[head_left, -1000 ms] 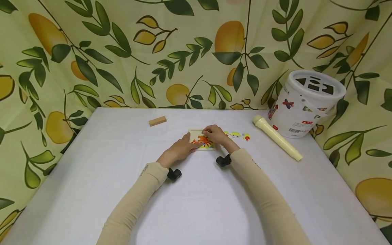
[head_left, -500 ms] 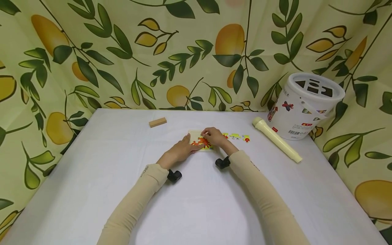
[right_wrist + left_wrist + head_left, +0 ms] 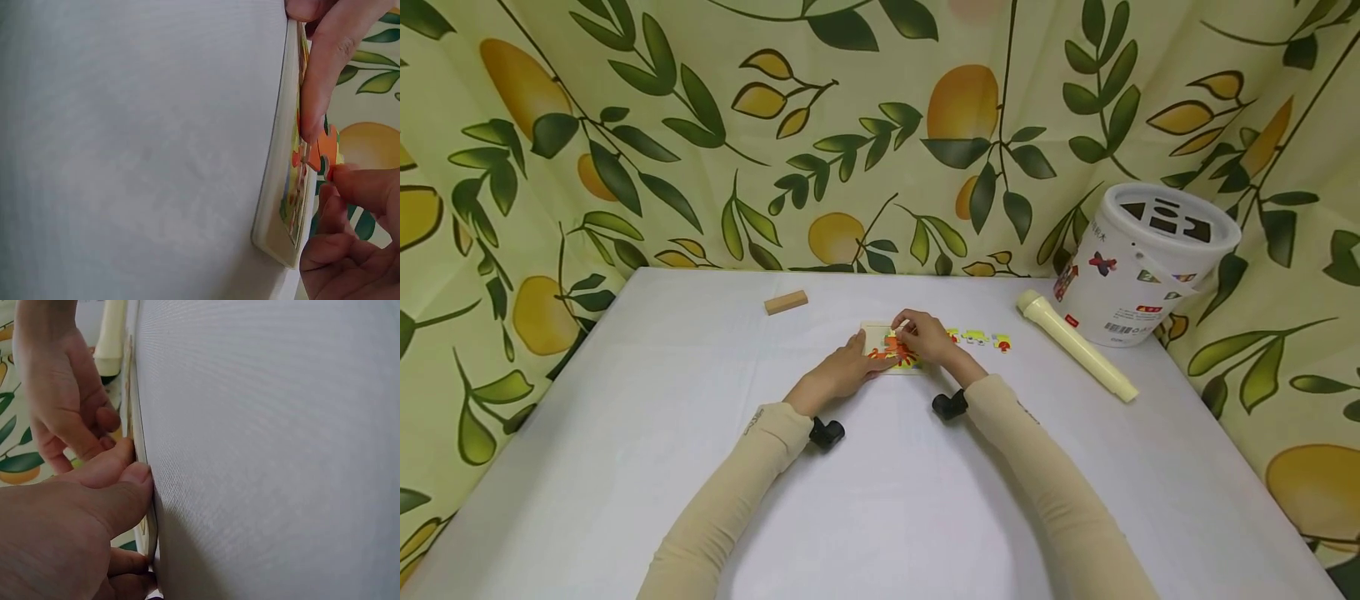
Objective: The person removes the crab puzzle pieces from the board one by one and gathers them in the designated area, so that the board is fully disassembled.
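Observation:
A small jigsaw puzzle board (image 3: 874,332) lies on the white table, partly filled with orange, red and yellow pieces. My left hand (image 3: 838,372) holds the board at its left end and near edge, with one finger laid on the fitted pieces. Over the board, my right hand (image 3: 930,340) pinches an orange puzzle piece (image 3: 326,150) between thumb and finger. That piece stands tilted, its lower edge close to the board's surface in the right wrist view; whether it touches is unclear. Right of the board lie several loose puzzle pieces (image 3: 975,337), one partly behind my right hand.
A wooden block (image 3: 786,302) lies at the back left of the table. To the right, a cream-coloured stick with a rounded head (image 3: 1075,346) lies in front of a white bucket (image 3: 1142,267) with a slotted lid. Patterned curtain (image 3: 842,150) hangs behind the table.
My right hand still pinches the orange piece over the board, with slight shifts of wrist and fingers. The left hand stays in place on the board. The head view has tipped up slightly.

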Demonstrator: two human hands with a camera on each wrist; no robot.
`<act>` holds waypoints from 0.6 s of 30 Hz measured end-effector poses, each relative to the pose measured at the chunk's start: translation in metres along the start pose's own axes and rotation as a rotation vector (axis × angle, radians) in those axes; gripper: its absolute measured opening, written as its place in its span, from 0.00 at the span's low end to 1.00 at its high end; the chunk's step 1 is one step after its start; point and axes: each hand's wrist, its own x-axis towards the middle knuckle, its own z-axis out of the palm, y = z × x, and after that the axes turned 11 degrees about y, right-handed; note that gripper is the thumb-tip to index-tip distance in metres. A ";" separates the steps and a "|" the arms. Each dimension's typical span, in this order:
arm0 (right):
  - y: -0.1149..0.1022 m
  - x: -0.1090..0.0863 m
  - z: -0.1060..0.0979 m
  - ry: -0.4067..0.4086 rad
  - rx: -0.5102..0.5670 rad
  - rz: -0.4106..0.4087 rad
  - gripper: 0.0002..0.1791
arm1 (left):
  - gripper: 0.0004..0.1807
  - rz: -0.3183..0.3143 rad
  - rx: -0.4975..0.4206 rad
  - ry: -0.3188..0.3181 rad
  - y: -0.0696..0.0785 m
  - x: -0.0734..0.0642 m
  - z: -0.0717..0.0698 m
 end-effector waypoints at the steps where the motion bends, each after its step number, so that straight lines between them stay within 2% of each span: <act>1: 0.001 0.001 0.000 0.007 0.011 -0.003 0.07 | 0.22 0.001 0.000 0.000 0.000 0.000 0.000; 4: 0.002 0.002 -0.001 0.022 0.040 0.011 0.07 | 0.22 0.017 0.011 -0.004 -0.001 0.000 0.000; 7: 0.003 0.002 -0.001 0.042 0.105 0.072 0.08 | 0.22 0.026 0.012 -0.006 -0.001 0.000 0.000; 12: 0.002 0.000 -0.005 0.092 0.274 0.162 0.10 | 0.22 0.005 -0.003 -0.023 -0.001 -0.001 0.000; 15: 0.002 -0.001 -0.016 0.134 0.357 0.202 0.12 | 0.22 -0.027 -0.022 -0.037 0.000 0.000 0.000; 18: 0.010 -0.004 -0.035 0.171 0.376 0.256 0.14 | 0.23 -0.034 -0.017 -0.036 0.000 0.001 -0.001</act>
